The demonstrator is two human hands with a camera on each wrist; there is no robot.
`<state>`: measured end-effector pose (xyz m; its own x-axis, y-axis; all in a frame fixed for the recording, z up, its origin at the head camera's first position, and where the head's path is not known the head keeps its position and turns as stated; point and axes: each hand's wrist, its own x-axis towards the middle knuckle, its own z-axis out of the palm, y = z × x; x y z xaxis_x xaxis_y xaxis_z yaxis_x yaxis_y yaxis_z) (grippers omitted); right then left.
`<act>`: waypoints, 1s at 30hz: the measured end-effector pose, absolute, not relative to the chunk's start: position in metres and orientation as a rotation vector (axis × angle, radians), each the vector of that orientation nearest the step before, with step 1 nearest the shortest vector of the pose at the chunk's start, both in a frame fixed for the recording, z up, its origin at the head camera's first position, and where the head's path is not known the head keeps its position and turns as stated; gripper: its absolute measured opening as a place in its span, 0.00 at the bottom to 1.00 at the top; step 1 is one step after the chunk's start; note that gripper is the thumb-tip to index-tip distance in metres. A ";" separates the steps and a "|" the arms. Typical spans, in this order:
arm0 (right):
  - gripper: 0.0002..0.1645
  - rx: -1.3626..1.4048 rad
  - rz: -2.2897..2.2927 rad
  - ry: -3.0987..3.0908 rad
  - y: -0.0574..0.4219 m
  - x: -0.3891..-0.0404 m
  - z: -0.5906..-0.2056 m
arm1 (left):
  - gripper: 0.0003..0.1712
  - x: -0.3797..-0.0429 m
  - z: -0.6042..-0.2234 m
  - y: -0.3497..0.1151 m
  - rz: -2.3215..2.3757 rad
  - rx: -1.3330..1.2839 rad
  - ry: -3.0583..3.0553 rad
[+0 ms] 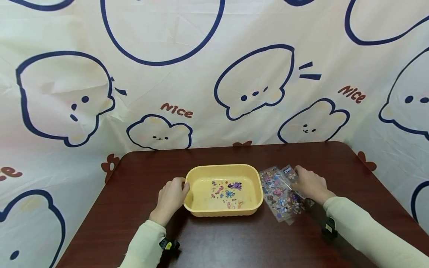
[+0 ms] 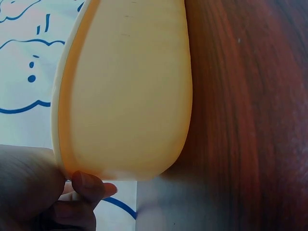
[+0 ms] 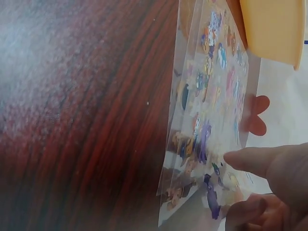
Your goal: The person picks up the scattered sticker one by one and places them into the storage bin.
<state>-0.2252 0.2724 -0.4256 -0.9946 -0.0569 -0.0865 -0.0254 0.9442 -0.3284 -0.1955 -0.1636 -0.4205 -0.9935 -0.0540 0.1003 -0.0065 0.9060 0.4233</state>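
A yellow plastic basin [image 1: 222, 213] sits on the table, with small colourful stickers [image 1: 229, 194] showing on its floor. My left hand [image 1: 170, 197] grips the basin's left end, thumb and fingers at the rim; the left wrist view has the basin's outer wall [image 2: 130, 91] filling its middle. Just right of the basin lie overlapping clear sticker sheets [image 1: 277, 193], covered in small cartoon figures. My right hand [image 1: 310, 184] pinches the sheets' right side, its extended thumb [image 3: 252, 161] on top and the other fingers curled at the edge.
The dark brown wooden table [image 1: 221, 243] reaches back to a pale cloth backdrop [image 1: 201, 85] with blue cartoon outlines. Each wrist wears a small black camera, the left one [image 1: 169, 244] near the table's front and the right one [image 1: 329, 227] beside the sleeve.
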 end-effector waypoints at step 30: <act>0.15 -0.123 -0.702 3.045 0.275 -0.210 -0.420 | 0.16 -0.194 -0.422 -0.165 -0.664 0.021 -2.935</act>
<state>-0.2095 0.2747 -0.4204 -0.9968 -0.0796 0.0034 -0.0731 0.8963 -0.4375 -0.1941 -0.1647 -0.4221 -0.9912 -0.0429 0.1252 0.0153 0.9028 0.4297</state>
